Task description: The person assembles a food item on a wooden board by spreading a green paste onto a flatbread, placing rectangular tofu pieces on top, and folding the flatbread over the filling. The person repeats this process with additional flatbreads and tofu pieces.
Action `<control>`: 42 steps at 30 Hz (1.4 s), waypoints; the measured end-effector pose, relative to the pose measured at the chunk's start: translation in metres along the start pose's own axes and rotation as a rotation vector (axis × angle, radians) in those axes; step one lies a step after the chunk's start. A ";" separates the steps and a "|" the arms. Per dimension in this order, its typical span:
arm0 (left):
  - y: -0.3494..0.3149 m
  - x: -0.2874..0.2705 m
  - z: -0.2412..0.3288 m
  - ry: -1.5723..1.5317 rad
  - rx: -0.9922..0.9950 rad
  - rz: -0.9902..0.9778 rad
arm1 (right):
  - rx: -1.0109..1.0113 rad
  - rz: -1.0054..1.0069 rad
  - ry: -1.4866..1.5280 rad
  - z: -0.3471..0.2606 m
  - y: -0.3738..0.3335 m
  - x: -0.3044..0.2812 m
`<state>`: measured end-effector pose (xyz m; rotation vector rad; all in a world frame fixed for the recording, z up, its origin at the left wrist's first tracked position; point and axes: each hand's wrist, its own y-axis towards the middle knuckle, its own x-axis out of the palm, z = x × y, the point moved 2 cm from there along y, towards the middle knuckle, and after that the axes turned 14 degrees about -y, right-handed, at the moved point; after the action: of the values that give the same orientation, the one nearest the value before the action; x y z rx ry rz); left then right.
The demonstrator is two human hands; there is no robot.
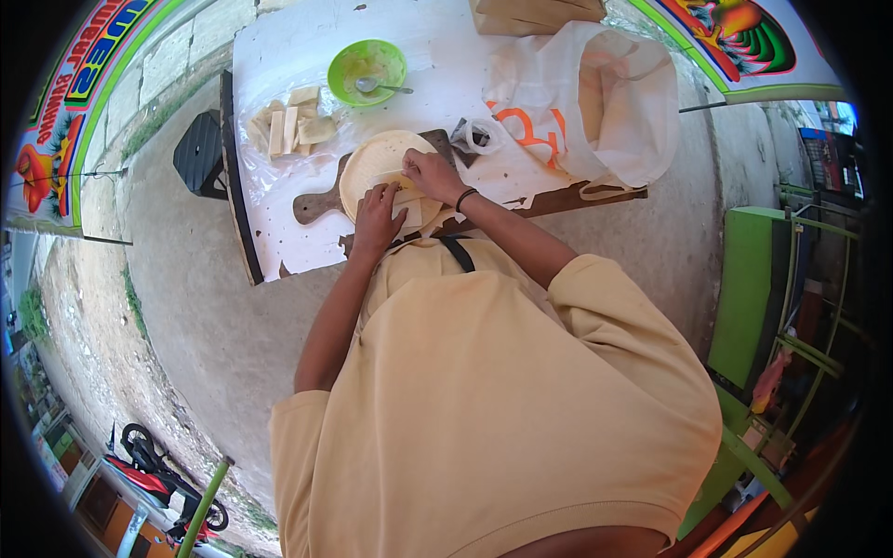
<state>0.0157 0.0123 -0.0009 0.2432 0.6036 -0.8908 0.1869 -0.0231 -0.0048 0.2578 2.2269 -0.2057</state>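
Observation:
A stack of thin round pale wrappers [379, 152] lies on a wooden paddle-shaped cutting board [316, 205] near the table's front edge. My left hand [378, 219] rests on the near part of the stack, fingers stretched over a partly folded wrapper [409, 213]. Across from it, my right hand [432, 175] is closed in a pinch at the wrapper's edge; the fingertips are partly hidden. Several folded pale rolls [291, 126] lie on clear plastic to the left. Behind the board stands a green bowl [340, 69] with pale paste and a metal spoon [377, 86].
A large white plastic bag [642, 121] with orange print stands at the right, a brown paper package [535, 15] behind it. A small dark-and-clear plastic bag [476, 138] sits beside the board. A dark stool [200, 153] stands left of the white table [437, 56].

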 end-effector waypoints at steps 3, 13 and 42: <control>0.005 0.007 -0.004 0.094 0.021 -0.008 | 0.027 -0.027 0.041 -0.002 0.003 -0.004; 0.021 0.014 -0.004 0.194 -0.064 -0.088 | 0.070 -0.047 0.111 0.013 0.009 0.007; -0.007 0.001 -0.021 -0.015 -0.144 0.143 | 0.399 -0.155 -0.526 -0.035 0.146 -0.074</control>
<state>0.0024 0.0169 -0.0178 0.1475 0.6262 -0.7076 0.2427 0.1173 0.0666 0.2135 1.6679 -0.7202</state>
